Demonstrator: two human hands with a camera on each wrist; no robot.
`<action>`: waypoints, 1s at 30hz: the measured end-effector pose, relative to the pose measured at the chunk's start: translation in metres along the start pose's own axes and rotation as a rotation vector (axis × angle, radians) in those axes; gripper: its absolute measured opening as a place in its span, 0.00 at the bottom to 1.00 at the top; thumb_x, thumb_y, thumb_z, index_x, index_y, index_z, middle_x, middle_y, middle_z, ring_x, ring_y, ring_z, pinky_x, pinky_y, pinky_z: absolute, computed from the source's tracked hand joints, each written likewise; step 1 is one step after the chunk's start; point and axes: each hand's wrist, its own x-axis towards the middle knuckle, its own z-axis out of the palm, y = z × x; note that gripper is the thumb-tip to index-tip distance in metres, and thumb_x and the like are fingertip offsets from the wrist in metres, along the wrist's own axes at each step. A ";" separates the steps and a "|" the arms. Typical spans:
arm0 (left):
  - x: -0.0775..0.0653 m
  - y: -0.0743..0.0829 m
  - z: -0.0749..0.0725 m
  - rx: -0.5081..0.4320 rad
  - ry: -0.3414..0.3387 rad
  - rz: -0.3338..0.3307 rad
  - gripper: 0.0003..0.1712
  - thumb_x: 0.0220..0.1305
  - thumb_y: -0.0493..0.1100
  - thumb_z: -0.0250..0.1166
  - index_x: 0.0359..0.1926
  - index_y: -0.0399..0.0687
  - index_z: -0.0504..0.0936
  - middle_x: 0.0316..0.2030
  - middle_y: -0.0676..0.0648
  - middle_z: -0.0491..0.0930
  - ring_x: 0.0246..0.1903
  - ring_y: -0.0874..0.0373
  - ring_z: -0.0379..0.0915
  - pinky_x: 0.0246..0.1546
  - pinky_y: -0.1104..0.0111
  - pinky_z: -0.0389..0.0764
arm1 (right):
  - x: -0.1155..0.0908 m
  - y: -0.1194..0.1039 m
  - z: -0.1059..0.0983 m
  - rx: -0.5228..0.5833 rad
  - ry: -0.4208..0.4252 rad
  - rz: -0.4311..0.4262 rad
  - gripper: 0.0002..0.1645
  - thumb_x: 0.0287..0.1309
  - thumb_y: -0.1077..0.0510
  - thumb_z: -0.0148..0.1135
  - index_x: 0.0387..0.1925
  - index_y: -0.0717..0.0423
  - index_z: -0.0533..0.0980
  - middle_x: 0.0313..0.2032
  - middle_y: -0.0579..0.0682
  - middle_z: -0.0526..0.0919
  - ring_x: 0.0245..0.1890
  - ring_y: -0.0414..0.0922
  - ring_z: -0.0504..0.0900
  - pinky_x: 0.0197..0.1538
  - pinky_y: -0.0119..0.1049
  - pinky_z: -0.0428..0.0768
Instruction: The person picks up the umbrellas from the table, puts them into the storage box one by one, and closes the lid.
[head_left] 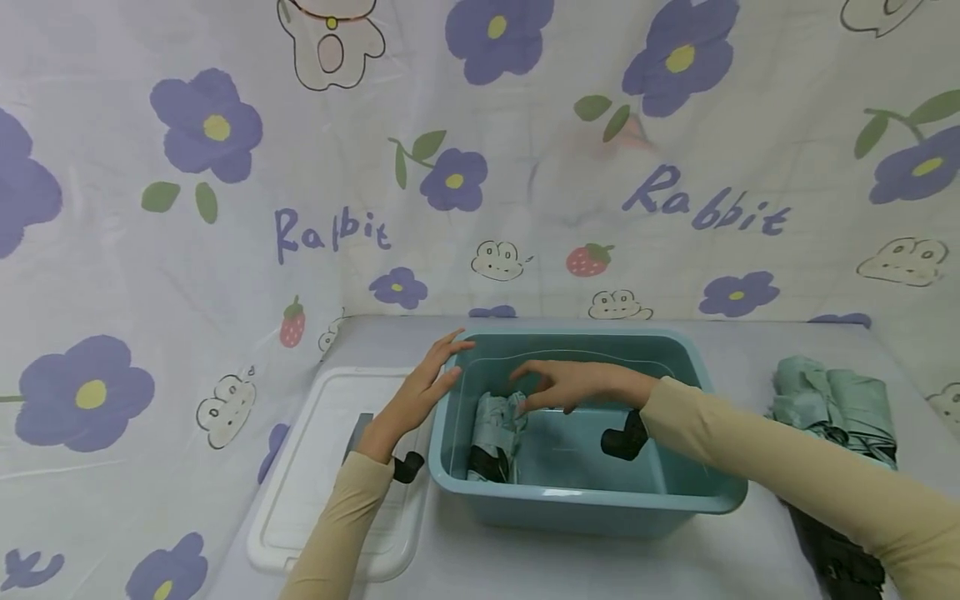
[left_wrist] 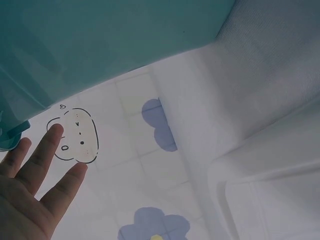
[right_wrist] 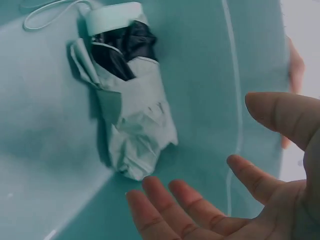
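Observation:
A folded light-green umbrella (head_left: 492, 435) with dark inner cloth lies at the left end of the blue-green plastic bin (head_left: 564, 498). In the right wrist view, the umbrella (right_wrist: 135, 107) shows a pale handle and a looped cord. My right hand (head_left: 573, 385) hovers inside the bin just above the umbrella's far end, fingers spread and holding nothing. At the bin's left rim is my left hand (head_left: 420, 393), its fingers extended near the far left corner. The left wrist view shows these fingers (left_wrist: 65, 187) beside the bin's outer wall; whether they touch it, I cannot tell.
A white lid (head_left: 315, 483) lies left of the bin, partly under my left forearm. On the right are more light-green folded bundles (head_left: 832, 404) and a black bundle (head_left: 843, 554), partly behind my right sleeve. A patterned curtain (head_left: 525, 208) hangs behind the table.

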 end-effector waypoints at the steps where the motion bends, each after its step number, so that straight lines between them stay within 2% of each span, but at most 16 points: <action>1: 0.000 0.002 0.000 -0.001 0.001 0.000 0.24 0.72 0.41 0.44 0.67 0.42 0.59 0.71 0.38 0.45 0.70 0.42 0.40 0.60 0.40 0.55 | -0.003 -0.001 -0.002 -0.001 0.009 -0.006 0.34 0.63 0.47 0.54 0.67 0.50 0.57 0.52 0.56 0.75 0.41 0.47 0.76 0.38 0.41 0.76; 3: -0.001 0.004 -0.001 -0.003 0.002 0.001 0.24 0.72 0.41 0.44 0.67 0.41 0.59 0.71 0.38 0.45 0.70 0.41 0.40 0.60 0.40 0.54 | -0.009 0.000 -0.005 -0.004 0.031 -0.014 0.34 0.63 0.46 0.54 0.67 0.49 0.58 0.53 0.57 0.73 0.41 0.48 0.76 0.40 0.43 0.76; 8: -0.002 0.002 0.000 0.002 0.008 0.004 0.24 0.72 0.42 0.44 0.66 0.41 0.60 0.70 0.38 0.46 0.70 0.41 0.40 0.61 0.40 0.53 | -0.022 0.004 -0.013 -0.016 0.085 -0.055 0.33 0.63 0.46 0.54 0.66 0.51 0.59 0.56 0.61 0.69 0.48 0.54 0.75 0.46 0.47 0.77; 14: -0.003 0.002 0.001 0.006 0.015 0.001 0.24 0.72 0.43 0.43 0.66 0.41 0.60 0.70 0.38 0.46 0.70 0.41 0.41 0.61 0.40 0.53 | -0.034 0.009 -0.020 -0.032 0.144 -0.074 0.32 0.62 0.46 0.55 0.65 0.49 0.61 0.56 0.60 0.70 0.43 0.48 0.77 0.45 0.44 0.76; 18: -0.003 0.004 0.000 0.009 0.017 0.000 0.24 0.72 0.42 0.43 0.66 0.42 0.60 0.70 0.38 0.46 0.69 0.41 0.41 0.60 0.40 0.54 | -0.041 0.011 -0.022 -0.047 0.185 -0.111 0.32 0.62 0.46 0.55 0.64 0.52 0.62 0.55 0.61 0.70 0.47 0.52 0.77 0.47 0.48 0.75; 22: -0.002 0.005 0.000 0.014 0.014 -0.002 0.24 0.73 0.42 0.43 0.67 0.43 0.60 0.70 0.38 0.46 0.69 0.41 0.42 0.60 0.39 0.54 | -0.049 0.015 -0.024 -0.054 0.222 -0.153 0.33 0.63 0.48 0.55 0.65 0.55 0.60 0.55 0.63 0.70 0.50 0.55 0.77 0.48 0.47 0.76; 30: -0.002 0.004 0.001 0.006 0.013 0.000 0.24 0.73 0.42 0.42 0.67 0.40 0.59 0.71 0.40 0.45 0.69 0.40 0.41 0.60 0.40 0.54 | -0.062 0.022 -0.026 -0.073 0.314 -0.186 0.33 0.62 0.50 0.57 0.65 0.55 0.59 0.53 0.64 0.72 0.47 0.55 0.79 0.45 0.44 0.79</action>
